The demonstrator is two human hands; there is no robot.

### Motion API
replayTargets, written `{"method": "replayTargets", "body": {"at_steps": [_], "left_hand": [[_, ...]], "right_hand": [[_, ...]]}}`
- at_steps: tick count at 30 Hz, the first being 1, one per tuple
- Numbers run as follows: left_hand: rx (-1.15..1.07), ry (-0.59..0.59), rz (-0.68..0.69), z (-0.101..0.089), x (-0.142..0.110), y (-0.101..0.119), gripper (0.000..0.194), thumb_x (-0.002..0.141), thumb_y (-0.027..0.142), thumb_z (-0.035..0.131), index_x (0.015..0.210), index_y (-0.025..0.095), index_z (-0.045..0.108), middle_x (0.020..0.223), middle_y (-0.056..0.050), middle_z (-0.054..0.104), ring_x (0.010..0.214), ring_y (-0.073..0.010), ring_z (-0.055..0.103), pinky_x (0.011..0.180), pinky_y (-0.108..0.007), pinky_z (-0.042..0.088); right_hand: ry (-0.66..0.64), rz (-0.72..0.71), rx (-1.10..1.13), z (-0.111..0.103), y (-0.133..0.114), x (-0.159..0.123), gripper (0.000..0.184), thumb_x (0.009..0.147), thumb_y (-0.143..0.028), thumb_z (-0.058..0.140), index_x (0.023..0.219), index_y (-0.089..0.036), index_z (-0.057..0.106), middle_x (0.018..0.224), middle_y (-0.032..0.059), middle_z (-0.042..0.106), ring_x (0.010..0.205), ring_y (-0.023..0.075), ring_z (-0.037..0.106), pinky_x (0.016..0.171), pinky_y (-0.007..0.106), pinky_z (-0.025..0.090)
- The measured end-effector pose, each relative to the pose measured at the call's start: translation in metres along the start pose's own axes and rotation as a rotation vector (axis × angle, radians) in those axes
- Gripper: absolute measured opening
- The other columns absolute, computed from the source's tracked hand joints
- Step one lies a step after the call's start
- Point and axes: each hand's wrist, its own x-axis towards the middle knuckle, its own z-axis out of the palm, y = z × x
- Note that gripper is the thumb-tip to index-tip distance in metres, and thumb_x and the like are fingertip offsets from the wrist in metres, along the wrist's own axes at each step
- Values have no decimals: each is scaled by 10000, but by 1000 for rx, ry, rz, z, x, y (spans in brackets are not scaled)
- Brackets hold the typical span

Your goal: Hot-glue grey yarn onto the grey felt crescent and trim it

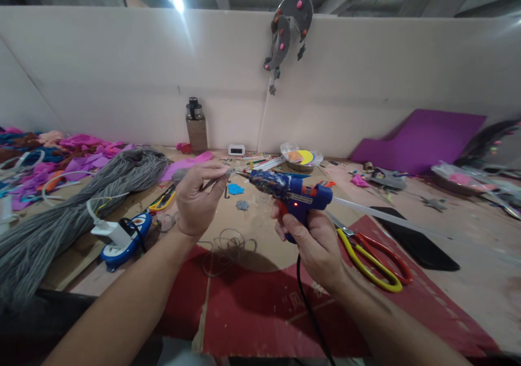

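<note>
A blue hot glue gun [301,192] with a lit red light and a long clear glue stick at its back is gripped in my right hand [317,241]. Its nozzle points left at a small grey piece [230,172], which my left hand [201,197] pinches between thumb and fingers. The nozzle tip is at or very near that piece; I cannot tell if they touch. Below lie a blue cloud-shaped cutout [235,189], a small grey cutout [242,205] and a loose coil of thin grey cord [230,252] on the cardboard [268,241].
Scissors [374,257] with red and yellow handles and a black phone [415,241] lie right. A grey yarn hank [89,208], a blue power strip [126,241] and a yellow cutter [163,198] are left. Behind stand a bottle [196,127] and a white clock [236,150].
</note>
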Motion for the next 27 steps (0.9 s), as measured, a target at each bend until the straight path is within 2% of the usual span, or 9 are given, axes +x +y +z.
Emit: {"method": "replayTargets", "body": {"at_steps": [4,9,14,18,22,27], "left_hand": [[-9,-1,-49,1,-1,0,187,771,78,736,887,223,715,909,-22,731,890,-153,684,836,-330,544],[-30,-10,-76,2,-1,3,166,780,98,734,887,224,718,914,-21,732,887,-150,684,835,-321,547],[-65,-10,-135,3,0,5,129,796,134,733,885,224,713,880,-17,728,864,-143,685,794,-303,558],[-15,-15,-27,1,0,2,141,795,128,731,885,236,714,909,-19,733,880,-154,689,825,-339,562],[66,-78,94,-4,2,1,194,790,95,723,910,248,720,945,-20,737,913,-163,695,831,-349,569],[108,-72,108,-6,2,2,172,800,110,717,908,245,713,948,-25,739,907,-160,693,824,-343,571]], "right_hand": [[43,-25,28,2,0,3,151,965,-339,522,994,-209,593,872,10,597,621,106,492,602,287,433],[13,-40,-101,2,1,0,170,981,-347,501,993,-225,619,840,-4,588,638,107,513,620,279,434],[19,-57,-87,2,2,-1,161,981,-345,506,1011,-233,617,886,0,591,654,108,517,630,282,439],[45,-55,-48,1,1,2,160,980,-347,506,983,-226,610,833,-6,584,619,107,505,601,283,429],[25,-61,-130,0,2,1,184,985,-357,492,993,-227,623,883,11,595,637,115,501,609,295,425],[11,-73,-191,-1,5,-5,177,975,-363,508,1040,-238,614,942,39,623,688,143,520,634,310,432]]}}
